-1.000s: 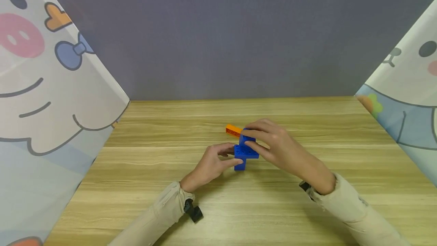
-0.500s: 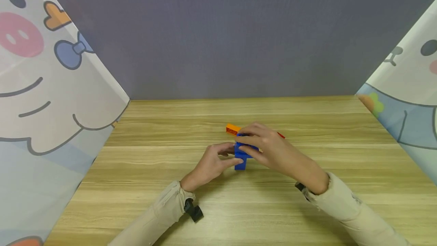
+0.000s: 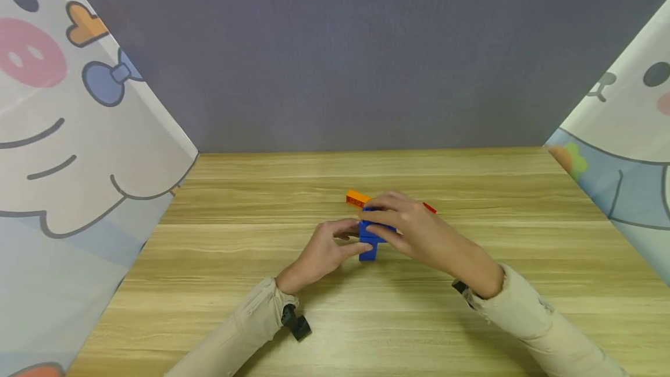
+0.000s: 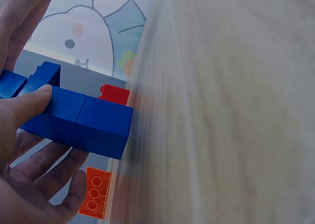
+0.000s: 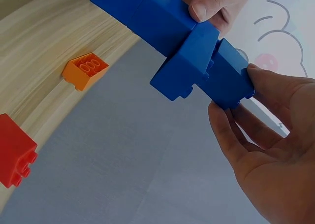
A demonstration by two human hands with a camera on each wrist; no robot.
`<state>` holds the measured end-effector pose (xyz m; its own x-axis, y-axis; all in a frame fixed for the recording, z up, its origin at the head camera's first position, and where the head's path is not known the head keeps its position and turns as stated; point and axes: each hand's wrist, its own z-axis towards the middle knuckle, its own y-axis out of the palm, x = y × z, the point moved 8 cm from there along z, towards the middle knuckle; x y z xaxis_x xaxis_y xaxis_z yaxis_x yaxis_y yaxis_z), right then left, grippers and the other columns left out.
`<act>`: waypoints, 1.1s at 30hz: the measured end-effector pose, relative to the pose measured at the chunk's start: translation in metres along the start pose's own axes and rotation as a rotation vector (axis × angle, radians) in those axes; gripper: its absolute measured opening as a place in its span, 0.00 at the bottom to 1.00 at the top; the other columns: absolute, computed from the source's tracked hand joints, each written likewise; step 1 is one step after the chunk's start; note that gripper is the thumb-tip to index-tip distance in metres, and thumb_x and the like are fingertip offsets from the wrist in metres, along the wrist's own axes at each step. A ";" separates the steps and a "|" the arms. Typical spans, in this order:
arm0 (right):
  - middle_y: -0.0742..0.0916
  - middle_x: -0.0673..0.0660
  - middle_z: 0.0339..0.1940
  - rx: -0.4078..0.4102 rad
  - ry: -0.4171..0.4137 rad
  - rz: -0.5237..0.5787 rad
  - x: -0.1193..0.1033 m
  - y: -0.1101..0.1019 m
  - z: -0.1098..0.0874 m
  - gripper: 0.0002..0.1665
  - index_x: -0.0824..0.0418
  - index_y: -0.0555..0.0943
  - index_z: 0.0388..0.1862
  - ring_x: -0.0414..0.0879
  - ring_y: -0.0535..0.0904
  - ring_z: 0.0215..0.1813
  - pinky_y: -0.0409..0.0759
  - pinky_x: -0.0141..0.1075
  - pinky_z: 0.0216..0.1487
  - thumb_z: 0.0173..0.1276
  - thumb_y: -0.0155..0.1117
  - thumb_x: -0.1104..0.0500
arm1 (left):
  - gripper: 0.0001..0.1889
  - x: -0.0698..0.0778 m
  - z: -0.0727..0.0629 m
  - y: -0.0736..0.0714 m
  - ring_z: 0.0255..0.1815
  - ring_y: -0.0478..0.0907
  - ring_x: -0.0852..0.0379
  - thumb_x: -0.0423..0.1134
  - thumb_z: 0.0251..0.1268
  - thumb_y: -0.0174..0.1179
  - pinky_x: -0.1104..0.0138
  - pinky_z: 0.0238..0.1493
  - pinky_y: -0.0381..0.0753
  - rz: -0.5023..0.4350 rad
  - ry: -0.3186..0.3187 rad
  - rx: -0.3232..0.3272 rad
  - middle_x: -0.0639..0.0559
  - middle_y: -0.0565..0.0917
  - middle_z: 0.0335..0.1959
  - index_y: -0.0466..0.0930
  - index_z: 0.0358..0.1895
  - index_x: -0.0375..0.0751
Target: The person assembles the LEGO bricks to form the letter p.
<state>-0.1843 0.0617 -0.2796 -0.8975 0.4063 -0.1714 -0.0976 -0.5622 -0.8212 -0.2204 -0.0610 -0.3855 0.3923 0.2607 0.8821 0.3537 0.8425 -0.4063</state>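
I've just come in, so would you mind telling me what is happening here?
A person is handling a stack of blue blocks on the wooden table. The left hand holds it lower down, while the right hand pinches the top block. Whether that block is fully seated is hard to tell. An orange block and a red block sit farther back.

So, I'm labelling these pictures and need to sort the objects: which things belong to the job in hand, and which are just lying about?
In the job:
blue block stack, held by the left hand
top blue block, pinched by the right hand

Apparently just lying about:
orange block, untouched on the table
red block, likewise
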 end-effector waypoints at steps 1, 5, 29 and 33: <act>0.86 0.56 0.51 -0.001 -0.002 0.003 0.000 0.001 0.000 0.19 0.61 0.86 0.54 0.49 0.80 0.53 0.84 0.35 0.47 0.62 0.73 0.65 | 0.19 0.000 0.000 0.000 0.51 0.82 0.64 0.41 0.63 0.70 0.64 0.52 0.82 0.002 0.001 0.001 0.59 0.87 0.49 0.83 0.57 0.50; 0.85 0.56 0.52 -0.006 -0.006 0.014 0.000 0.002 0.000 0.19 0.62 0.86 0.53 0.50 0.80 0.54 0.84 0.36 0.48 0.62 0.73 0.66 | 0.19 0.000 0.000 0.000 0.50 0.82 0.64 0.42 0.63 0.70 0.63 0.52 0.82 0.006 -0.002 0.003 0.60 0.87 0.49 0.83 0.57 0.51; 0.87 0.57 0.51 0.013 0.008 0.034 0.001 0.008 0.000 0.20 0.63 0.86 0.53 0.50 0.82 0.52 0.84 0.36 0.48 0.61 0.73 0.68 | 0.19 -0.001 0.000 -0.001 0.50 0.82 0.64 0.43 0.63 0.70 0.63 0.52 0.82 0.008 -0.008 -0.003 0.61 0.86 0.49 0.83 0.58 0.52; 0.87 0.58 0.52 0.037 0.003 0.036 0.001 0.008 -0.002 0.20 0.64 0.86 0.53 0.51 0.82 0.52 0.85 0.36 0.47 0.61 0.73 0.68 | 0.19 -0.002 0.000 -0.001 0.50 0.82 0.62 0.43 0.64 0.69 0.61 0.52 0.82 0.011 -0.009 -0.006 0.59 0.87 0.49 0.83 0.58 0.51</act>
<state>-0.1854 0.0592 -0.2876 -0.8997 0.3869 -0.2023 -0.0807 -0.6027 -0.7939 -0.2213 -0.0624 -0.3866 0.3890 0.2742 0.8795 0.3545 0.8366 -0.4176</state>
